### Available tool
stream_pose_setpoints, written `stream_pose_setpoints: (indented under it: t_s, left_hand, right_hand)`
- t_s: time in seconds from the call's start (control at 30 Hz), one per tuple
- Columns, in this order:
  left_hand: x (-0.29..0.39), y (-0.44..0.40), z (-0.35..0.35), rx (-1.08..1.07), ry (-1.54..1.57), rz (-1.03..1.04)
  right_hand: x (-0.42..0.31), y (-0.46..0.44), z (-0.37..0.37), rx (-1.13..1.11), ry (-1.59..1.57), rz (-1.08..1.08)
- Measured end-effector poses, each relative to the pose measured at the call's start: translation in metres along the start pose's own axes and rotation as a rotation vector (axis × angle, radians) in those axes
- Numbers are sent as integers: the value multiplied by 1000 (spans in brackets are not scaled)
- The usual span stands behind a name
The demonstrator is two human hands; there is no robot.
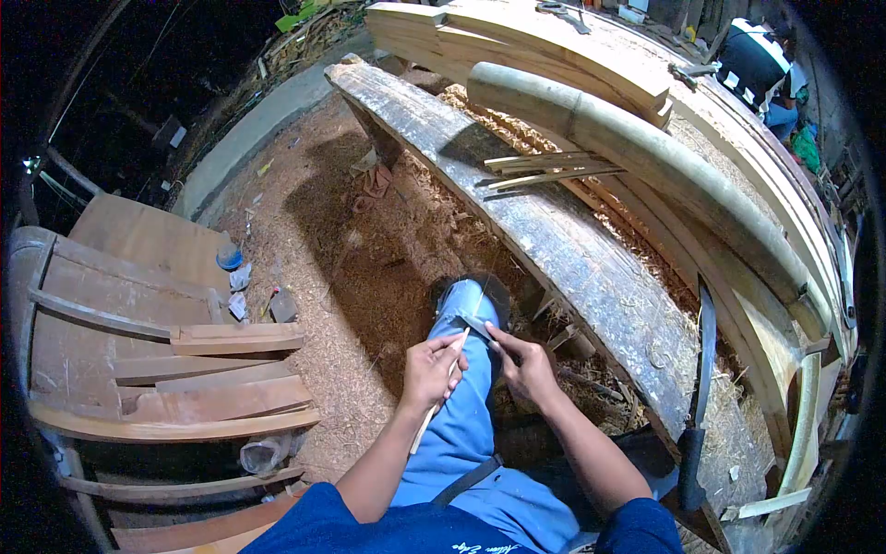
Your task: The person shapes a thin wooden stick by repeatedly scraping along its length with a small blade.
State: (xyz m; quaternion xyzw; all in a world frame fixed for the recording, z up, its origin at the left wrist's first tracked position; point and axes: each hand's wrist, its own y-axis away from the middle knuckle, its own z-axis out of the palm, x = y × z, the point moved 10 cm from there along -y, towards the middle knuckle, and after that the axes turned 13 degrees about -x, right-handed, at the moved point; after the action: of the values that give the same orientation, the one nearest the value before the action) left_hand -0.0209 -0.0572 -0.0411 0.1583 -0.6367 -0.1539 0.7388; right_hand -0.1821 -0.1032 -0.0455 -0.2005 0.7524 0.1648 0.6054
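My left hand (431, 371) is closed around a thin bamboo stick (423, 434), whose lower end points back towards my body. My right hand (522, 365) grips a small knife (476, 326), its blade lying across the stick's upper tip. Both hands rest close together above my jeans-clad leg (472, 406). The knife's handle is mostly hidden inside my right fingers. To the right, a long worn plank bench (563, 249) carries several thin bamboo strips (554, 171). A long-bladed knife with a black handle (690, 466) leans at the bench's near end.
A thick bamboo pole (637, 138) and curved boards (554, 51) lie beyond the bench. On the left stands a wooden chair-like frame (120, 314) with loose wood pieces (231, 339). Sawdust covers the ground (323, 379). Another person (757, 69) bends over at the far right.
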Motion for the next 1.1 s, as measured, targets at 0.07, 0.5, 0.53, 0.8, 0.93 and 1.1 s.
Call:
stream_pose_setpoints:
  t_s: [0.07, 0.5, 0.53, 0.8, 0.93, 1.1]
  left_hand:
    - [-3, 7, -3, 7, 3, 5]
    - [-11, 36, -8, -17, 46, -24]
    - [-7, 25, -8, -5, 11, -25]
    - [3, -21, -8, -14, -70, -54]
    - [-8, -4, -9, -21, -42, -10]
    - [-12, 51, -9, -19, -13, -86]
  right_hand:
    - [-3, -1, 2, -31, 53, -9]
    - [17, -17, -1, 41, -44, -19]
    - [12, -16, 0, 24, -49, -32]
    - [0, -8, 4, -23, -52, -38]
    - [-1, -9, -4, 39, -8, -78]
    - [121, -10, 15, 23, -254, 325]
